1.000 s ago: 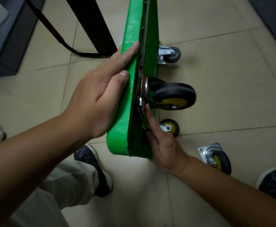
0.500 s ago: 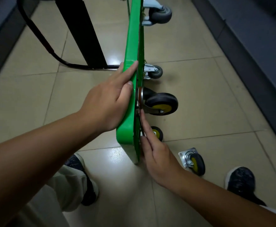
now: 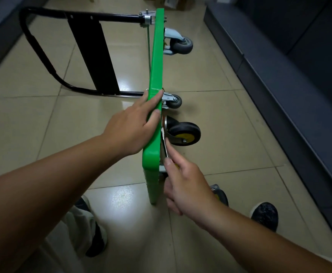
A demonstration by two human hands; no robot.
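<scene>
Left hand (image 3: 129, 131) flat, fingers straight, pressing cart (image 3: 155, 75) edge. Right hand (image 3: 186, 188) curled round metal tool (image 3: 164, 143); wheel (image 3: 184, 133) at its 12 o'clock.

Cart deck (image 3: 156, 62) stands on edge, running near to far. Handle (image 3: 37, 48) lies to its left on the floor, and the casters jut right. Left hand (image 3: 129, 127) rests on the deck's top edge. Right hand (image 3: 186, 186), just right of the deck, holds a wrench (image 3: 164, 143) against the near caster (image 3: 184, 133). Loose caster (image 3: 220, 195) sits on the floor right of that hand.
</scene>
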